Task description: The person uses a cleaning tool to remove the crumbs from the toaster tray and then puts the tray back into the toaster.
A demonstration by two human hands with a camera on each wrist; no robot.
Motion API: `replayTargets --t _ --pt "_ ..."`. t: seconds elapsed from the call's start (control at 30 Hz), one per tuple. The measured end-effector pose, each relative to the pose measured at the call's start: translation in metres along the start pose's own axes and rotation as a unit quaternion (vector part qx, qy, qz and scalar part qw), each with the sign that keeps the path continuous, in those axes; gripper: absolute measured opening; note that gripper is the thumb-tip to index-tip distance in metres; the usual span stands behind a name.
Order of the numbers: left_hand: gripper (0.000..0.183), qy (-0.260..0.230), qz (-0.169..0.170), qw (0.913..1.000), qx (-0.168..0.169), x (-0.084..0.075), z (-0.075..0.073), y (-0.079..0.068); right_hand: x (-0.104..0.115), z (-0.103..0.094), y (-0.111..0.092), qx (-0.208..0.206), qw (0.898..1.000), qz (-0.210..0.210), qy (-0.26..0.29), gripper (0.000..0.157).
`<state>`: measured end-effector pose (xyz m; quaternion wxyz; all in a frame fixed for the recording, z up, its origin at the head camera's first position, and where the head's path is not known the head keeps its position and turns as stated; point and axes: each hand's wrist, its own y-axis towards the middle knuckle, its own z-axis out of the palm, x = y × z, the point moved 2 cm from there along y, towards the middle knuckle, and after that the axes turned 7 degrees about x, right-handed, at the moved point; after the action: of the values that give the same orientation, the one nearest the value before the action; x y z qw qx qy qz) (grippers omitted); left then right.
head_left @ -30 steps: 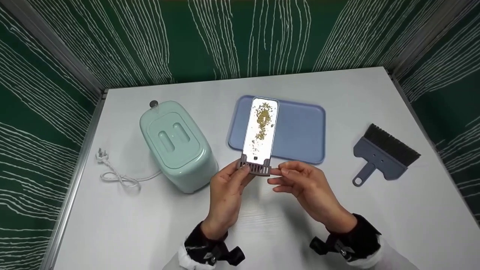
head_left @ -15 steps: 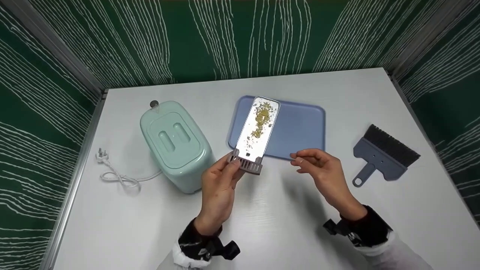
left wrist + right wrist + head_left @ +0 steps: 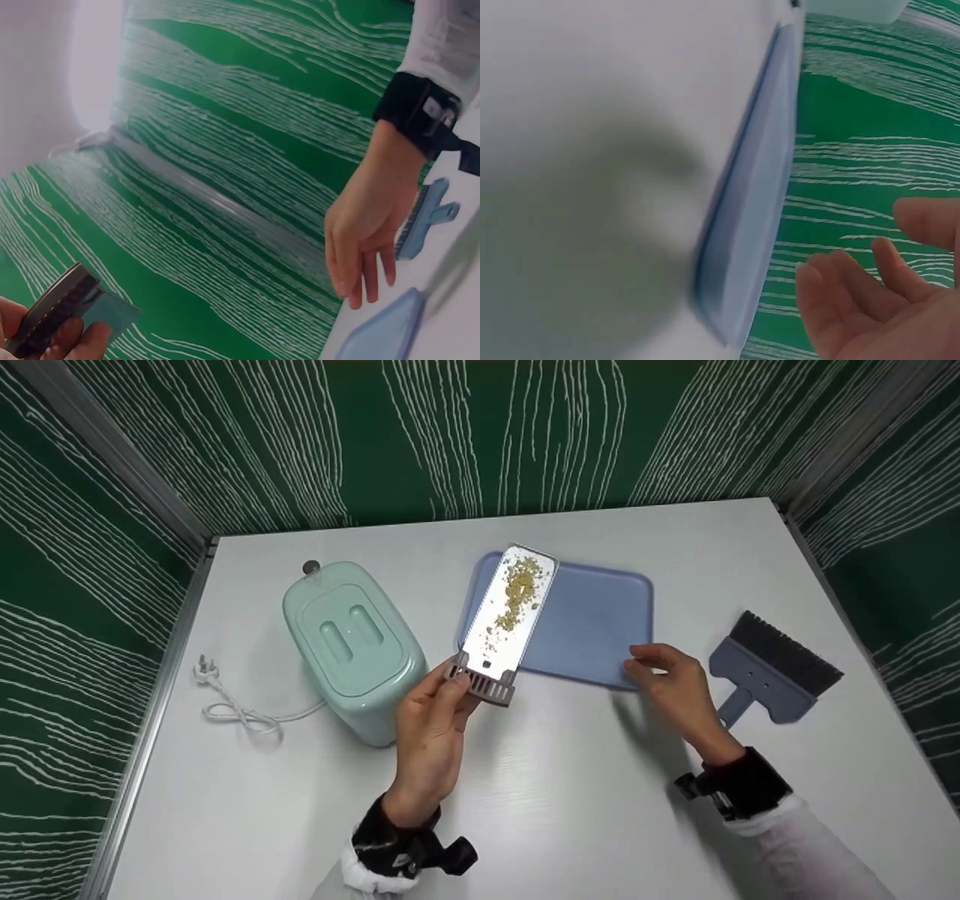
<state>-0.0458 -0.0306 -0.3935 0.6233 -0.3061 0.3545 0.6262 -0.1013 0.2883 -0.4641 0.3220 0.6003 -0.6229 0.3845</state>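
My right hand (image 3: 900, 319) has its fingers loosely bent, apart from the blue tray (image 3: 754, 195) left of them. Farther left lies the white tabletop (image 3: 592, 67); behind my fingers, a white-streaked green wall (image 3: 847, 112).

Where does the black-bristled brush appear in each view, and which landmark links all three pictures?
Head: the brush lies at right, beyond the right hand.
Left wrist: near the right edge, beside that hand.
Right wrist: not in it.
Shared landmark: the blue tray.

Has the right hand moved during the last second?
Yes: in the head view, the right hand has shifted rightward, closer to the brush lying on the table.
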Motion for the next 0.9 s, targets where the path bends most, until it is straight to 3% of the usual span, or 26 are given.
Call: replayTargets --t 0.4,0.67,0.9 --pt "0.042 -0.018 0.002 0.9998 0.006 -0.001 -0.001 0.000 -0.023 -0.012 0.027 -0.030 0.996 -0.002 -0.080 0.039" --pt "0.043 -0.044 -0.016 0.9988 0.016 -0.002 -0.003 0.002 -0.038 -0.013 0.042 -0.045 0.994 -0.014 -0.098 0.035" --pt "0.037 -0.056 -0.009 0.9983 0.009 -0.003 -0.006 0.004 -0.047 -0.012 0.053 -0.072 0.992 0.000 -0.099 0.038"
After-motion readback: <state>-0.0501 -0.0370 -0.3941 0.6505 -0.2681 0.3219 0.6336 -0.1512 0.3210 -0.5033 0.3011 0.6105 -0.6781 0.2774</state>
